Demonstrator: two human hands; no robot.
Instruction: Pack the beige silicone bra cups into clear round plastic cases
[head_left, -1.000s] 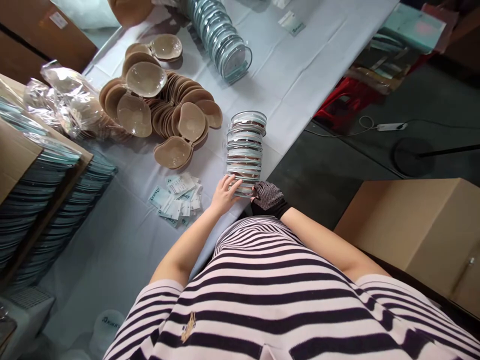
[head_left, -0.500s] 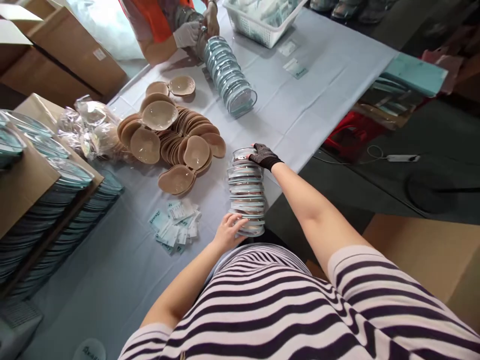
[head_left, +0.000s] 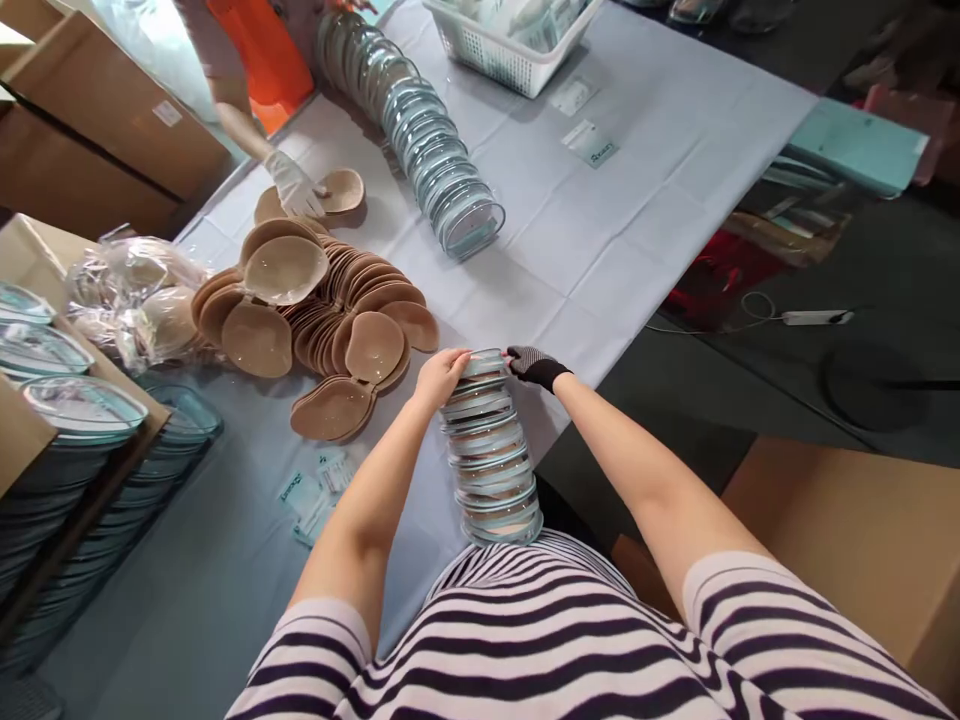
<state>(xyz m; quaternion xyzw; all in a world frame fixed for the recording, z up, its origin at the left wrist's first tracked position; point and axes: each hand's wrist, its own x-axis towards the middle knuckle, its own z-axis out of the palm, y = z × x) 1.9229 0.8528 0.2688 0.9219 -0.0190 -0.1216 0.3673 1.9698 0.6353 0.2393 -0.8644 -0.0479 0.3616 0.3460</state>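
Observation:
A row of clear plastic cases [head_left: 493, 460] with beige contents runs along the table edge up to my striped shirt. At its far end, my bare left hand [head_left: 442, 377] grips the left rim of the last plastic case [head_left: 486, 368] with thumb and fingers. Opposite it, my right hand [head_left: 535, 368], in a black fingerless glove, has its fingertips closed at the right rim of that same case. Left of my left hand lies a pile of beige adhesive bra cups [head_left: 352, 300]. Small printed packets [head_left: 304, 495] are partly covered by my left forearm.
A co-worker's white-gloved hand [head_left: 294, 185] touches a bra at the far left. Another long row of cases [head_left: 427, 140] curves across the table [head_left: 600, 230]. A white basket [head_left: 517, 68] stands at the back; a carton [head_left: 146, 430] of stacked cases is left.
My left hand has moved from the near end of the row to its far end. The co-worker's gloved hand has shifted from the far row of cases to the bra cups.

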